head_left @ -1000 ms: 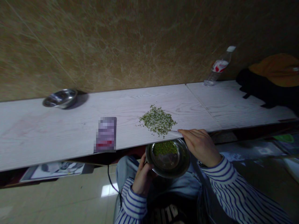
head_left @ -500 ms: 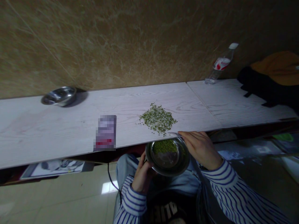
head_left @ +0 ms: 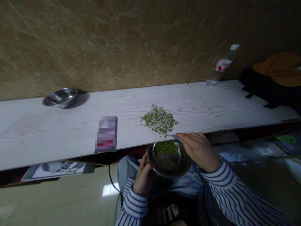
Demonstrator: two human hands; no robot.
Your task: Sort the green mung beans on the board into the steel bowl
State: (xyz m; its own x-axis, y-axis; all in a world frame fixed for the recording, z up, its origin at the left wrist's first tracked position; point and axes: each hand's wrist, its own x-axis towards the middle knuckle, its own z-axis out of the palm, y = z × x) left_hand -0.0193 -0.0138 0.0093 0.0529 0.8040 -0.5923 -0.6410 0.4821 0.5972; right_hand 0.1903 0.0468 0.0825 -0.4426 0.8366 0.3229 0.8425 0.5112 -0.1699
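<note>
My left hand (head_left: 144, 174) is closed on the left side of a metal bowl (head_left: 168, 171), tilted just under the table's front edge. Green mung beans (head_left: 166, 147) lie gathered along the bowl's upper side. Closed at the table edge by the bowl's right rim, my right hand (head_left: 199, 149) grips a thin, shiny, flat utensil (head_left: 172, 137); its kind is unclear, and the fingers hide most of it. Beyond its tip, a loose patch of mung beans (head_left: 160, 120) is spread on the white wood-grain table (head_left: 127, 106), with pale spots showing between them.
A second metal bowl (head_left: 61, 98) stands at the back left by the wall. A phone-like rectangle (head_left: 107, 134), blurred out, lies near the front edge. At the back right stand a plastic bottle (head_left: 221, 67) and a dark bag-like heap with an orange-brown top (head_left: 277, 70).
My right hand has shifted slightly left along the table edge, bringing the flat utensil further over the bowl's rim. The left hand and bowl have hardly moved.
</note>
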